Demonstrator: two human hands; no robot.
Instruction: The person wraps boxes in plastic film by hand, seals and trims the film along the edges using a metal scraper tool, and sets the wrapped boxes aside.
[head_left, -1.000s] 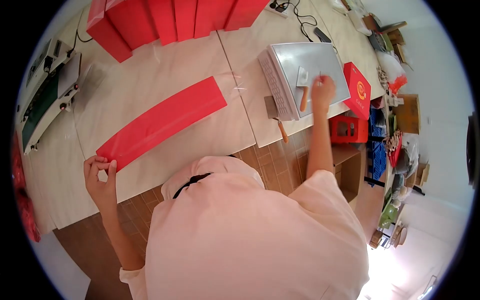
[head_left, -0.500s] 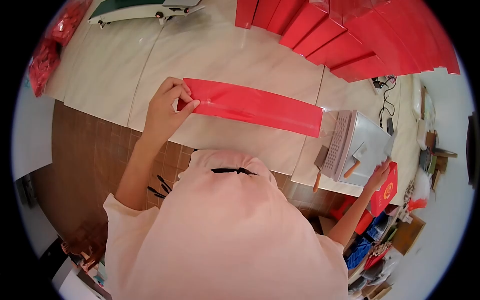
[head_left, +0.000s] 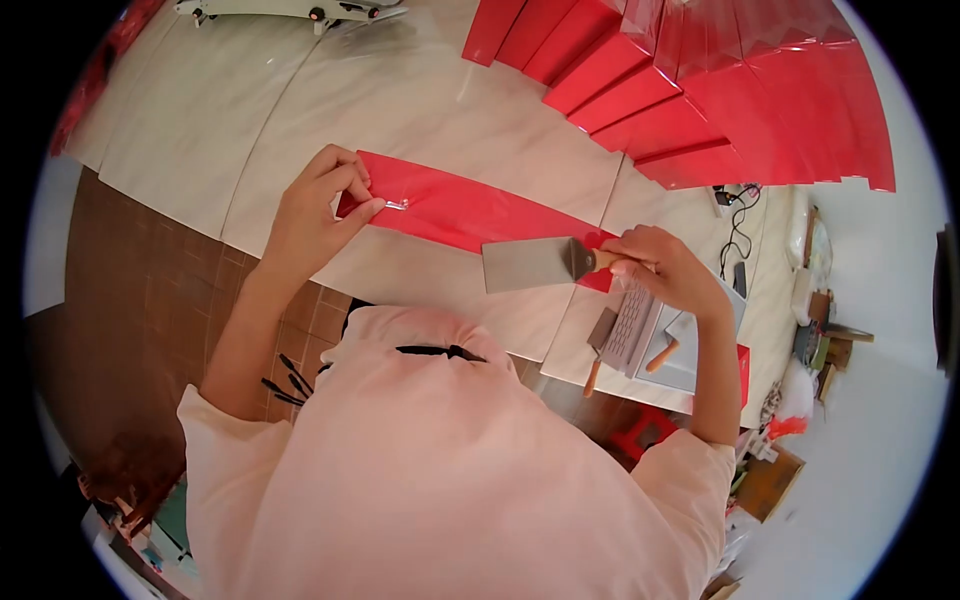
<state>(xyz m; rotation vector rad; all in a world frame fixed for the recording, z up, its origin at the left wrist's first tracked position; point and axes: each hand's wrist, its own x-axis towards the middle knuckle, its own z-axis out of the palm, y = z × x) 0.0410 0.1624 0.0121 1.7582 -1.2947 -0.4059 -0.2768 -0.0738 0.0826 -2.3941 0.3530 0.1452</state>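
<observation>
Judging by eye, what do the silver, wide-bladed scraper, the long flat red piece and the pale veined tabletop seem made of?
Silver, wide-bladed scraper: probably metal blade, smooth grey sheen; tan handle likely wood, by its colour.
Long flat red piece: perhaps coated card, glossy, with a bright highlight beside the left hand.
Pale veined tabletop: smooth, streaked like marble; stone or laminate, unclear.
</observation>
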